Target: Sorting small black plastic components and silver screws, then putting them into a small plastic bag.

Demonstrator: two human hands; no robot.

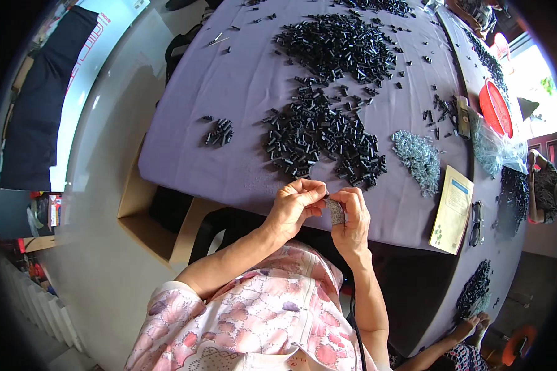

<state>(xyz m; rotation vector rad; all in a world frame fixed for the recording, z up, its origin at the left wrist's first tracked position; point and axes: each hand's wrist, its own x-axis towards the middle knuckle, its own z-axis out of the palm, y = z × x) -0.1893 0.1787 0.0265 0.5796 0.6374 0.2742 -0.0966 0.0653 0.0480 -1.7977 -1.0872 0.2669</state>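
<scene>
Purple tablecloth: upper centre.
Left hand: we pinch a dark piece.
Right hand: curled at speckled grey material; grip, we cannot tell.

This is looking like a small hand-assembly workshop. Loose black parts are lying in heaps on a purple-clothed table, and a pile of clear pieces is resting nearer the table's right side. Beyond that side, other people are sharing the work area, while an open cardboard box is standing below the table's near left corner.
</scene>
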